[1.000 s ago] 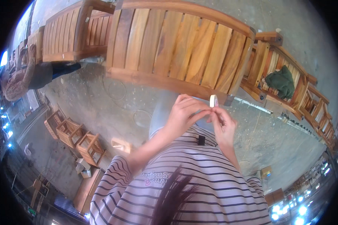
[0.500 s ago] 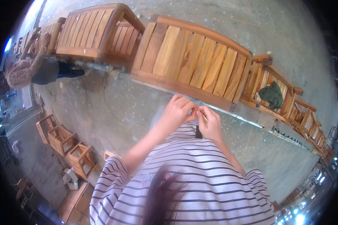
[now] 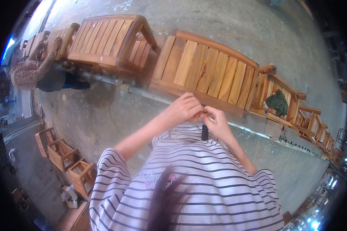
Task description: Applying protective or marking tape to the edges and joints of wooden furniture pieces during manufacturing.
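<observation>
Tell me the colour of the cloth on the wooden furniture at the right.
The cloth is dark green, seen best in the head view.

Small lettering [image 3: 150, 178] stands on the striped shirt [image 3: 219, 173].

Left hand [image 3: 187, 109] and right hand [image 3: 216, 122] (fingers bent) meet.

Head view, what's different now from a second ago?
The right hand has moved inward, closer to the left hand. The pale ring that stood above it is no longer clearly visible; I can't tell whether it was let go. The camera's view has shifted too. The green cloth still lies on the slatted wooden furniture.
</observation>
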The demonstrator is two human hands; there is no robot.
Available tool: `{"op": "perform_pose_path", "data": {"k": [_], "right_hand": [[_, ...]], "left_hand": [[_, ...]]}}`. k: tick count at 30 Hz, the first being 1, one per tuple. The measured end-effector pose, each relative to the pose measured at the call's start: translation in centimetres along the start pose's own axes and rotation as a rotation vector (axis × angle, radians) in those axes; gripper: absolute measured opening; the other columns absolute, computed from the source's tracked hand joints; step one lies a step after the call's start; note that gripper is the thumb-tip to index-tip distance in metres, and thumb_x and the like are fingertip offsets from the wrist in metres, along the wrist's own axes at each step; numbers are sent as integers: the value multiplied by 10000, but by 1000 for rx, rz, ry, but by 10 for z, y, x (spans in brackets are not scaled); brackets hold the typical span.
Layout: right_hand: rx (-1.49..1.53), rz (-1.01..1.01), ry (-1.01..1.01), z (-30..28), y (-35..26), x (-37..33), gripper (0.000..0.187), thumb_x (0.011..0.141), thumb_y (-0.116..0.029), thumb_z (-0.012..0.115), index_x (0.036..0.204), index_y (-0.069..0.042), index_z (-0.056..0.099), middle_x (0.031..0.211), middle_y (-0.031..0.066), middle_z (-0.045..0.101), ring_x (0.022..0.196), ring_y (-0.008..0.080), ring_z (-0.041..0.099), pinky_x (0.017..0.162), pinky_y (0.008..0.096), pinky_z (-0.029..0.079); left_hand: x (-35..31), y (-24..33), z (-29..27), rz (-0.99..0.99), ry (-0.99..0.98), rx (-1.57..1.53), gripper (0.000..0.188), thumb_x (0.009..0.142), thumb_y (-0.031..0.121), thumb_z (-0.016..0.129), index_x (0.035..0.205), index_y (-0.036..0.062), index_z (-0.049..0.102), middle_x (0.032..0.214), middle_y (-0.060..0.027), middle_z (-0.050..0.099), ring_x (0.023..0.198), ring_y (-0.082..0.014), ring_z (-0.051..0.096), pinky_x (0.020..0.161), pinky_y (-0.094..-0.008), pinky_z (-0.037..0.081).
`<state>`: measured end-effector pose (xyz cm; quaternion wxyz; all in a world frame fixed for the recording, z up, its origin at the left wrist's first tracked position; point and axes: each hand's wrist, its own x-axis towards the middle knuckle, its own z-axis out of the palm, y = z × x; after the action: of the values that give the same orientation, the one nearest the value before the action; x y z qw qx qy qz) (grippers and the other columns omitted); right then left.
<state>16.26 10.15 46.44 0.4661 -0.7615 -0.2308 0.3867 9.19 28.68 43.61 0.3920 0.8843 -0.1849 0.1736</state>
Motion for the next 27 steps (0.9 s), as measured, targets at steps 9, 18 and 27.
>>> {"op": "perform_pose_path", "data": {"k": [9,18,27], "right_hand": [[80,91,-195,6,-1,5,206,881,-136,644,1003,29,665,886,147,717,818,178,681,768,328,521],[-207,-19,-190,10,-1,7,192,872,-174,630,974,-22,688,905,178,714,874,309,695,805,405,528],[-367,65,367,-114,58,-7,194,962,-216,607,1020,-40,663,893,90,692,842,179,652,788,334,508]], "left_hand": [[-16,-7,-17,62,-28,-105,274,681,110,768,916,54,637,880,-52,632,868,-255,616,891,-394,470],[-40,-4,-10,-447,-54,-439,99,804,92,753,890,56,720,886,-69,720,854,-221,670,854,-345,464],[-80,-103,11,-753,184,232,159,778,244,804,871,121,768,1315,-137,546,1252,-331,450,1009,-439,401]]}}
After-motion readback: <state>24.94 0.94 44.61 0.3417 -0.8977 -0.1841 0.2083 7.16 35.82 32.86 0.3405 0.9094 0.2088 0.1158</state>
